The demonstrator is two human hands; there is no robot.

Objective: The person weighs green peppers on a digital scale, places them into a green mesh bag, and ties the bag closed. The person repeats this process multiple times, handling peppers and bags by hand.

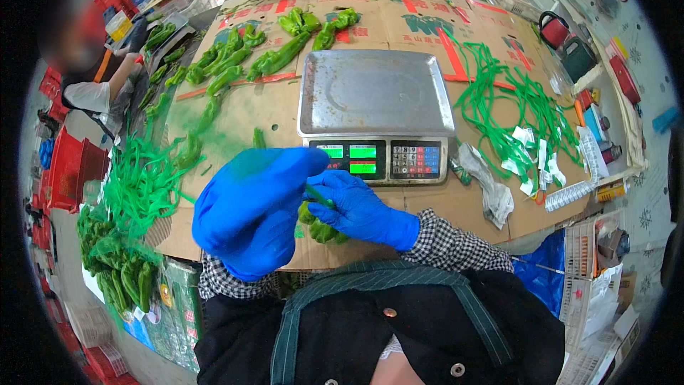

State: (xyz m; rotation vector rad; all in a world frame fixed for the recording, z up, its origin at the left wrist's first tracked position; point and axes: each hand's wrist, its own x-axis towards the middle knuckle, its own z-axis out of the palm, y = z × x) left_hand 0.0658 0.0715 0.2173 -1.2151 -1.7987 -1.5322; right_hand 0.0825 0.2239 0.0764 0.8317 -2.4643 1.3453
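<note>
My left hand (251, 208), in a blue glove, is raised close to the camera and blurred; whether its fingers hold anything cannot be made out. Just right of it, my right hand (347, 206), gloved in blue too, pinches a green pepper's stem (320, 198) between thumb and fingers. Green peppers (322, 231) show beneath that hand. A digital scale with a bare metal pan (377, 93) stands beyond both hands. Loose green peppers (278, 59) lie on the cardboard behind and left of the scale. Green mesh, blurred, hangs over the cardboard at the left.
Green net bags (144, 187) are heaped at the left edge, above bagged peppers (125, 278). More green netting with white tags (507, 101) lies at the right, near a crumpled whitish glove (486, 182). A co-worker (91, 80) sits at the far left; a shelf (614, 96) stands right.
</note>
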